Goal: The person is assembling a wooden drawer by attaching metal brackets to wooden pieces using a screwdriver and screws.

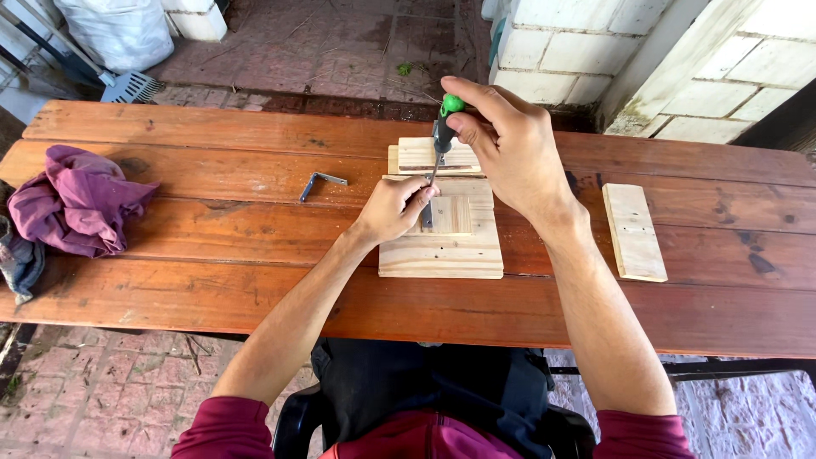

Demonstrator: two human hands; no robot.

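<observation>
At the bottom of the frame, the person's lap shows, with dark clothes and dark red sleeves (229,429). Both bare arms reach up from there over a long table (170,297) made of red-brown planks.

Near the middle of the frame lies a pale wood board (442,251), flat on the table. A smaller pale block (455,214) sits on top of it, and another small pale block (421,155) lies just behind it, higher in the frame.

The left hand (393,208) rests on the board. Its fingers are curled shut and pinch the thin metal tip of a screwdriver (443,132), low down where the tip meets a small grey metal piece (427,214) on the block.

The right hand (510,144) is just above and to the right. It is closed around the top of the screwdriver. The handle is green and black, and the green end pokes out by the thumb. The screwdriver stands almost straight up.

On the right side, a loose pale wood strip (635,231) lies alone, well apart from the board. Left of the middle, a small grey metal corner bracket (320,183) lies on the planks. At the far left edge sits a bunched-up purple cloth (76,200).

Past the table, at the top of the frame, is a brick floor (323,47). A white sack (119,30) stands in the upper left, and a white block wall (578,42) fills the upper right
</observation>
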